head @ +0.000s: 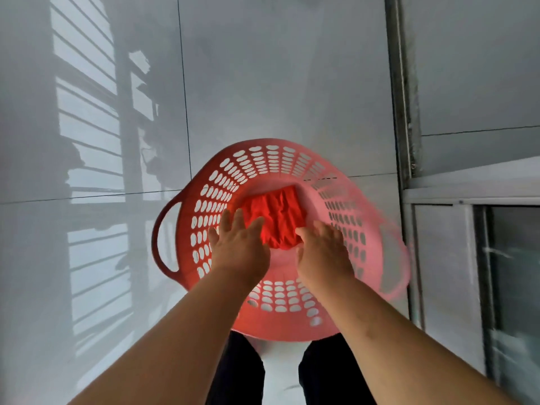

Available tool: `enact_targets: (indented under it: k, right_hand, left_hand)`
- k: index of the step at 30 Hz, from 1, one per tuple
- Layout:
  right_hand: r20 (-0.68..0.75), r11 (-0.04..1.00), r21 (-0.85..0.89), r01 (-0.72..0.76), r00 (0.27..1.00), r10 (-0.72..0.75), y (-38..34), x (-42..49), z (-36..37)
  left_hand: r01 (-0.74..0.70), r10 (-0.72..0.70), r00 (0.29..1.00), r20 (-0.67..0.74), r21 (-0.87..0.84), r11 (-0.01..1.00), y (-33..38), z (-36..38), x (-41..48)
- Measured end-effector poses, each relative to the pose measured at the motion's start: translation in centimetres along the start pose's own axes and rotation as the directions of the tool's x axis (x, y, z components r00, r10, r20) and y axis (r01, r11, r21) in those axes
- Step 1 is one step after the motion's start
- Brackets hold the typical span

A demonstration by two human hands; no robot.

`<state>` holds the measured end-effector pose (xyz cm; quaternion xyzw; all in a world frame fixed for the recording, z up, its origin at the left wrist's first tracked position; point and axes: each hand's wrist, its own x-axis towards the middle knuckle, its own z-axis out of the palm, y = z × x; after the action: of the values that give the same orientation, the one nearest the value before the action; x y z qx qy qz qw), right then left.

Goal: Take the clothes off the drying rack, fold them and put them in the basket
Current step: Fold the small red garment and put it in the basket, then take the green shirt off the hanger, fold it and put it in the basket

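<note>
Red cloth (277,217) folded, flat on basket (280,328) bottom. Left grip (238,247) fingers spread, right grip (323,249) relaxed, both over its near edge; contact unclear.

Folded red cloth (274,217) in red basket (263,162)

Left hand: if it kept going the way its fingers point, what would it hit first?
Most likely the left edge of the folded red cloth in the basket; fingers of the left hand overlap it, though depth is unclear.
</note>
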<state>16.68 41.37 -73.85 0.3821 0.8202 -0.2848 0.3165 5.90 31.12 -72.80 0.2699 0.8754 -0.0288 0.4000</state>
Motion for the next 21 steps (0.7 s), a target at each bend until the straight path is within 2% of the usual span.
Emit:
enact_targets:
  k: [8, 12, 21]
  right_hand:
    - [-0.010, 0.996, -0.016, 0.083, 0.996, -0.083, -1.8, -7.9, -8.3]
    - [0.020, 0.995, -0.003, 0.095, 0.995, -0.095, -2.4, -11.4, -11.1]
    - [-0.096, 0.974, -0.064, 0.218, 0.970, -0.224, -7.2, -19.2, -21.5]
  left_hand:
    - [0.007, -0.012, 0.993, -0.120, -0.040, 0.999, 0.8, -8.7, -8.3]
    - [0.032, -0.032, 0.983, -0.183, -0.001, 0.999, 0.5, -11.5, -11.6]
    - [0.108, -0.111, 0.952, -0.285, -0.028, 0.994, 0.8, -22.4, -21.7]
